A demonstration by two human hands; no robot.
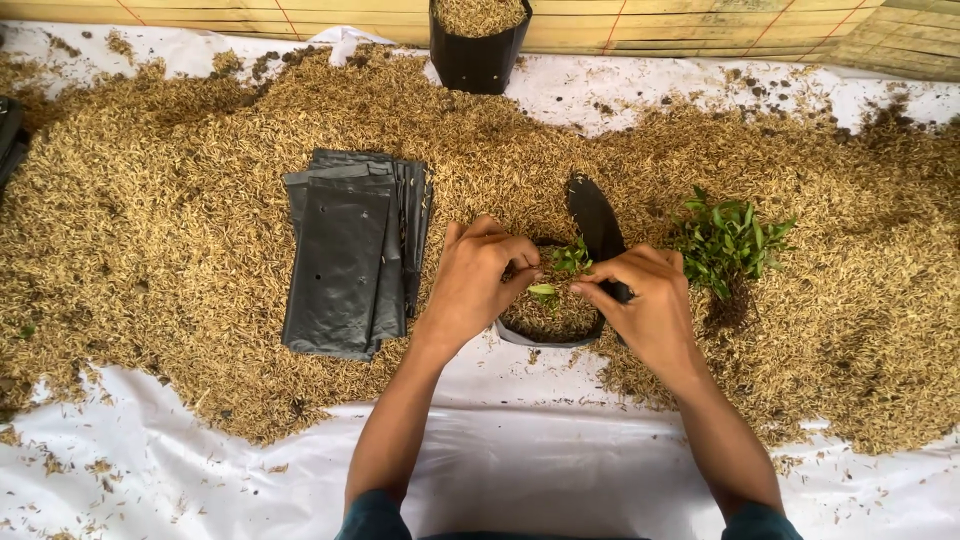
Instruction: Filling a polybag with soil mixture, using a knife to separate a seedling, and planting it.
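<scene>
A small black grow bag (592, 215) filled with rice husk stands open in the middle of the husk pile. A small green seedling (566, 262) sticks up from its filling. My left hand (478, 275) rests on the bag's left rim, fingers curled at the seedling. On the right side of the bag, my right hand (640, 298) has its fingertips pinched at the seedling's base. Just right of my right hand, a bunch of green seedlings (728, 240) lies on the husk.
A stack of flat black grow bags (352, 250) lies to the left. A filled black bag (478, 45) stands at the back by a bamboo mat wall (700, 25). Rice husk (180, 240) covers a white plastic sheet (520, 450).
</scene>
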